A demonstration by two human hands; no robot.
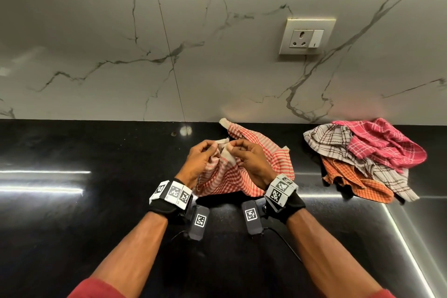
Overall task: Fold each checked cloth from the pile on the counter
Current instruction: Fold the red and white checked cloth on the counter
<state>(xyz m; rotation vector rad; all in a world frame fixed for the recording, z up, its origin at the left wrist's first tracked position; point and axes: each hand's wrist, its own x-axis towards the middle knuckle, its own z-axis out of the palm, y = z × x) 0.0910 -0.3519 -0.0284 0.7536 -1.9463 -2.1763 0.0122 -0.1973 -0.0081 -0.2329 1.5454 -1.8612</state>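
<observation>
The two hands are hiding the middle of the red checked cloth [271,157], so how it is bunched there cannot be made out. Its near hem is slipping out of sight behind the wrists. The cloth is resting on the black counter [96,213] close to the back edge, with one pale corner poking up against the marble wall [121,31]. The counter's front edge is falling outside the view, and the red sleeves are being cut off at the bottom.

The pile [362,159] is sitting further right along the back edge, well apart from the held cloth. A pink cloth [387,145] is lying on top, a grey plaid cloth [326,143] is spreading beneath it, and an orange cloth [358,184] is peeking out underneath. Whether more are buried below cannot be told.

Both forearms are reaching forward and angling inward, so the hands are meeting almost knuckle to knuckle above the cloth. The left hand [202,159] is curling its fingers and pinching the cloth's pale hem between thumb and fingertips [212,146]. The right hand [250,159] is doing likewise just beside it, its fingertips [235,144] nipping the same hem. Marker bands [173,192] are wrapping both wrists.
</observation>
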